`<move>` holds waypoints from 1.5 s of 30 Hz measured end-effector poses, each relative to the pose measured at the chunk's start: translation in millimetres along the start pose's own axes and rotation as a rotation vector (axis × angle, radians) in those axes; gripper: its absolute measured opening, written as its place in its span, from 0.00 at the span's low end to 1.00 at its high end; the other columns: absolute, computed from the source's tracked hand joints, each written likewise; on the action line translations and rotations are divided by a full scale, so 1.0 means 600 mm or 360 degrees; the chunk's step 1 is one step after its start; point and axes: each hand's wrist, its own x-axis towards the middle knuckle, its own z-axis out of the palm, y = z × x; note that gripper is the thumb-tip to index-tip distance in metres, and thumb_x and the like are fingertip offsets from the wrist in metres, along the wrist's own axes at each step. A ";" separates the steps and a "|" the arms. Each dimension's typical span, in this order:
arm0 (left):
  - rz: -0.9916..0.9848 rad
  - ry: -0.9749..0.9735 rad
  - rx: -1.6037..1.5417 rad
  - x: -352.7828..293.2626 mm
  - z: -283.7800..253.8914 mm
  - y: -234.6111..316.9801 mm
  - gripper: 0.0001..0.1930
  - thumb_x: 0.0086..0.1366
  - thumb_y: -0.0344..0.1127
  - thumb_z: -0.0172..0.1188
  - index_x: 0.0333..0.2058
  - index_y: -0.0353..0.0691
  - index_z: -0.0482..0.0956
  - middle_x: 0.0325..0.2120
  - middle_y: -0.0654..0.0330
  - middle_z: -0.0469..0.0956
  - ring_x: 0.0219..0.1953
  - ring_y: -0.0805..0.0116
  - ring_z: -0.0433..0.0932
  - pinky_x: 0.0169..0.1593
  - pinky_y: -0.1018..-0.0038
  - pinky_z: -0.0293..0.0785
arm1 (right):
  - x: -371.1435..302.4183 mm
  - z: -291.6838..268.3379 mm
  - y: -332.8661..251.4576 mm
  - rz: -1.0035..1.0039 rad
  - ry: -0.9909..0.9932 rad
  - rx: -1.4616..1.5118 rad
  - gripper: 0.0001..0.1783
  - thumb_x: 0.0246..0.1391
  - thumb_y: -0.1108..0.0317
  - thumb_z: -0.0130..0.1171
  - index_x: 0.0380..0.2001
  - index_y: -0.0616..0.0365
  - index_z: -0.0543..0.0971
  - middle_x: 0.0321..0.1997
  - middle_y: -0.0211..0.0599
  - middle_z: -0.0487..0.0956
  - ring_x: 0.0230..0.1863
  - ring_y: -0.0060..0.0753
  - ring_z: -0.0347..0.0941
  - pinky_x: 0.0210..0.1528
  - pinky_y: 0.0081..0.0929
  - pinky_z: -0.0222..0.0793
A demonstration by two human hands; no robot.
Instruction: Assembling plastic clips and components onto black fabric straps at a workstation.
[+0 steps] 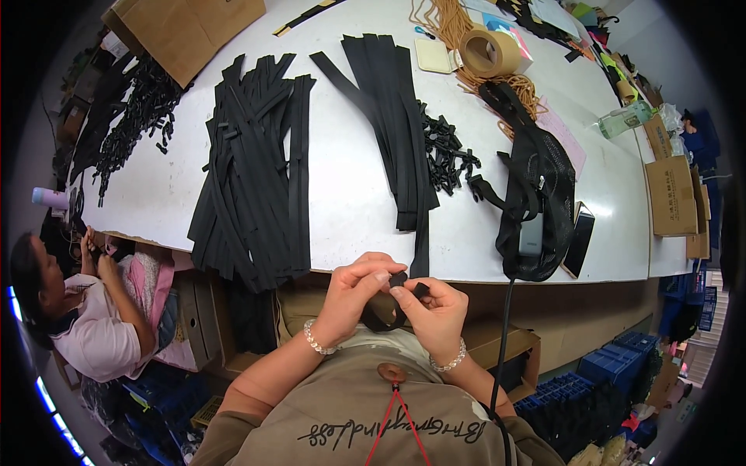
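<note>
Just off the table's near edge, both of my hands meet in front of my chest. My left hand pinches a small black plastic buckle between thumb and fingers. A black webbing strap hangs in a loop below it, and my right hand grips this strap close to the buckle. Fingers partly cover the buckle, so how the strap runs through it cannot be made out. Straight ahead lies a bundle of flat black straps, one reaching the table edge. Beside it is a heap of small black buckles.
A larger strap pile covers the table's left. On the right lie a black mesh bag, a phone, a tape roll and tan cord. A cable hangs by my right arm. A seated person works at left.
</note>
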 end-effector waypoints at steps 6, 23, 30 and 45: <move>-0.0344 0.0039 0.0088 -0.006 0.010 0.016 0.10 0.62 0.31 0.55 0.42 0.37 0.79 0.31 0.67 0.76 0.31 0.80 0.71 0.37 0.84 0.69 | 0.008 -0.005 -0.020 -0.0433 0.0065 -0.0575 0.09 0.43 0.73 0.66 0.28 0.65 0.79 0.22 0.34 0.78 0.20 0.18 0.70 0.23 0.16 0.65; -0.0438 0.0167 -0.0732 -0.006 0.004 0.001 0.12 0.64 0.31 0.52 0.45 0.36 0.72 0.33 0.57 0.77 0.36 0.71 0.77 0.40 0.75 0.76 | 0.020 -0.027 -0.013 -0.0098 -0.0522 0.0511 0.05 0.49 0.84 0.55 0.31 0.70 0.78 0.37 0.40 0.76 0.30 0.23 0.75 0.32 0.16 0.73; -0.0133 0.0112 -0.0186 -0.008 -0.004 0.000 0.07 0.60 0.24 0.53 0.38 0.32 0.76 0.28 0.59 0.78 0.32 0.76 0.77 0.38 0.79 0.74 | 0.016 -0.020 -0.017 -0.0051 -0.0461 0.0323 0.04 0.53 0.80 0.52 0.29 0.71 0.75 0.33 0.42 0.75 0.24 0.25 0.74 0.27 0.17 0.72; -0.0362 0.0009 -0.0172 -0.016 -0.013 0.016 0.10 0.57 0.24 0.59 0.40 0.34 0.76 0.33 0.60 0.78 0.36 0.76 0.76 0.43 0.81 0.73 | 0.002 -0.007 -0.017 0.0083 -0.0339 0.0257 0.04 0.55 0.76 0.54 0.29 0.67 0.74 0.25 0.29 0.72 0.21 0.16 0.71 0.22 0.12 0.67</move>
